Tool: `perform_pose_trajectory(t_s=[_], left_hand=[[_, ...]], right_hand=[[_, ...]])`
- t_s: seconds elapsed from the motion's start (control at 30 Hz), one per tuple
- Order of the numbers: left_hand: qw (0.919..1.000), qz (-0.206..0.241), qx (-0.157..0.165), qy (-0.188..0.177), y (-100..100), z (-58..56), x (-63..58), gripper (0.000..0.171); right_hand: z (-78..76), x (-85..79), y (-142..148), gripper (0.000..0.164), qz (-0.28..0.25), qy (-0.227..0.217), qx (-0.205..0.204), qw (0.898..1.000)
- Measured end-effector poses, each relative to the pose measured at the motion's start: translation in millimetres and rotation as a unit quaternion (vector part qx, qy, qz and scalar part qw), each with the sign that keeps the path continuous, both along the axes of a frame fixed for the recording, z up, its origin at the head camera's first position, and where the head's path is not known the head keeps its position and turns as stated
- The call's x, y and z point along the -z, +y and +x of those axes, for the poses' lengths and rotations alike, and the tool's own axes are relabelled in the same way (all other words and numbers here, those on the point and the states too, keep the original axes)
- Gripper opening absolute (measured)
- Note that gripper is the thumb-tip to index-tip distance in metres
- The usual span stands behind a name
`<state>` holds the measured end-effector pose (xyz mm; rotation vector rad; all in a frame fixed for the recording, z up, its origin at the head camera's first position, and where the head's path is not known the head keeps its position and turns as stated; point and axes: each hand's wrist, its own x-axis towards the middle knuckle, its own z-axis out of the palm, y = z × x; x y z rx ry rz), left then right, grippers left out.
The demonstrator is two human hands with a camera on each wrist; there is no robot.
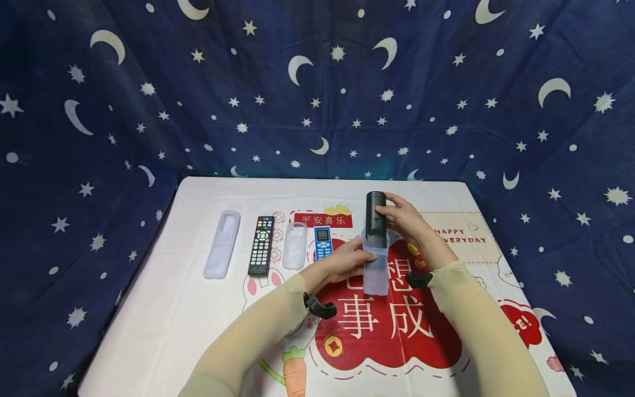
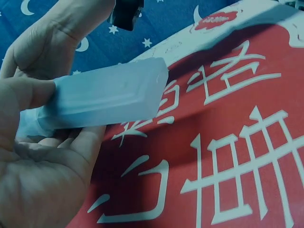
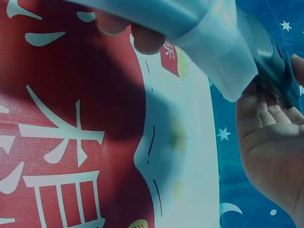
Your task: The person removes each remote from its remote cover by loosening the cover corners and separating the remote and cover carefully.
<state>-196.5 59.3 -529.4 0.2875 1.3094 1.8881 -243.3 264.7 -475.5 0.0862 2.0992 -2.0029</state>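
Note:
A black remote control is held back side up, its lower part inside a translucent silicone sleeve. My right hand grips the bare upper end, thumb across its back. Lower down, my left hand pinches the sleeve, thumb on top and fingers beneath. In the left wrist view the closed end of the sleeve points away from the left palm. The right wrist view has the sleeve's flared mouth folded outward around the remote.
Left of the hands lie a small blue remote, a short translucent sleeve, a black remote with many buttons and a long translucent sleeve. A printed tablecloth covers the table; a starry curtain stands behind.

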Motion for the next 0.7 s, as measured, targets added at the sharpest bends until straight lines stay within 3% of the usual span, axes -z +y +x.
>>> perform_pose_trajectory(t_s=[0.23, 0.5, 0.7], left_hand=[[0.9999, 0.004, -0.005, -0.013, 0.8, 1.0, 1.5, 0.045], [0.9993, -0.021, -0.009, 0.031, 1.6, 5.2, -0.2, 0.048], [0.9989, -0.025, -0.006, 0.04, 0.7, 7.1, -2.5, 0.051]], right_hand=[[-0.1, -2.3, -1.7, 0.068, 0.002, 0.001, -0.007, 1.0], [-1.6, 0.2, -2.0, 0.067, 0.011, 0.017, -0.008, 1.0], [-0.3, -0.2, 0.2, 0.07, 0.032, 0.015, 0.001, 0.999]])
